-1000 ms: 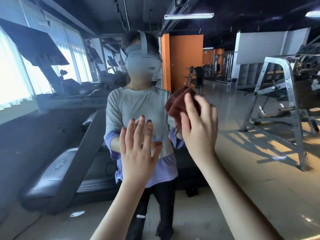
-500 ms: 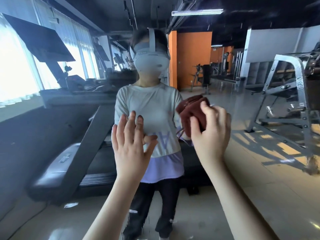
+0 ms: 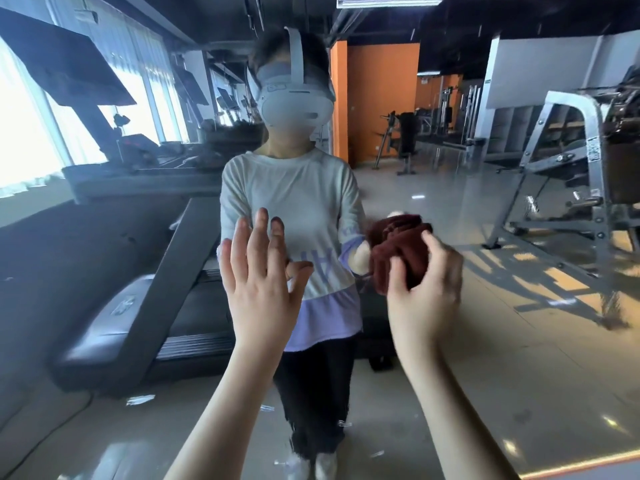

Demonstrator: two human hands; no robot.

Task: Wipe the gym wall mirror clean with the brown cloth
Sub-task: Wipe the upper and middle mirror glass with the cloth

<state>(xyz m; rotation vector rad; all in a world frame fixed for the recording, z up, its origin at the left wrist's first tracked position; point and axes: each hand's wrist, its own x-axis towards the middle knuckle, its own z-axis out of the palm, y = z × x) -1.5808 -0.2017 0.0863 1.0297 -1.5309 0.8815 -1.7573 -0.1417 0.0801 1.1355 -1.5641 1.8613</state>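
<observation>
The gym wall mirror [image 3: 512, 341] fills nearly the whole head view and reflects a person wearing a headset. My right hand [image 3: 424, 289] grips a bunched brown cloth [image 3: 398, 247] and holds it against the glass at mid height, right of centre. My left hand [image 3: 259, 268] lies flat on the mirror with its fingers straight and spread, left of the cloth. Its reflected fingertips meet mine. Both forearms rise from the bottom of the view.
The mirror reflects a treadmill [image 3: 138, 299] on the left, a metal weight rack [image 3: 581, 188] on the right, an orange wall [image 3: 377, 98] behind and bright windows [image 3: 24, 126] at far left. The mirror's lower edge [image 3: 588, 465] shows at bottom right.
My right hand has carried the cloth down and to the right across the glass. My left hand stays flat on the mirror and has dropped slightly in the view as my head tilted.
</observation>
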